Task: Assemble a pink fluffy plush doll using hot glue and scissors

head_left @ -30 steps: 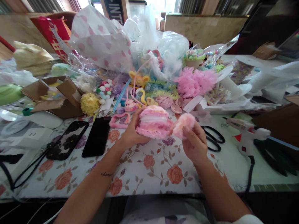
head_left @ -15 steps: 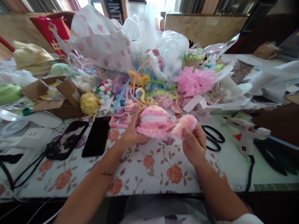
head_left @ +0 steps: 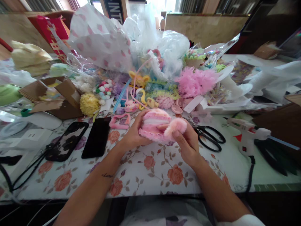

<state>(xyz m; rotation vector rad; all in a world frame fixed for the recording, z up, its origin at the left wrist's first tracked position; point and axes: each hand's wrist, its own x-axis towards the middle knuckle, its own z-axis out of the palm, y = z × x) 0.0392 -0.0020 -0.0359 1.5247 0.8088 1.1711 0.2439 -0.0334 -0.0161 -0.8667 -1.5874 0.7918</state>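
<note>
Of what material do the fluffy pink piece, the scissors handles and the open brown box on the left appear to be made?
Fluffy pink piece: probably plush, soft and matte, judging by its fuzzy edges.
Scissors handles: likely smooth plastic, from the evenly black, rounded loops; coated metal is possible.
Open brown box: apparently matte cardboard, given its plain, stiff-looking flaps.

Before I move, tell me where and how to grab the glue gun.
Its handle looks best, taken from the near side: the glue gun lies on its side, handle toward the near edge of the table, nozzle pointing left, away from that grip. Keep clear of the black cord at the handle's base and the blue glue stick jutting right. Whether it is hot doesn't show.
</note>
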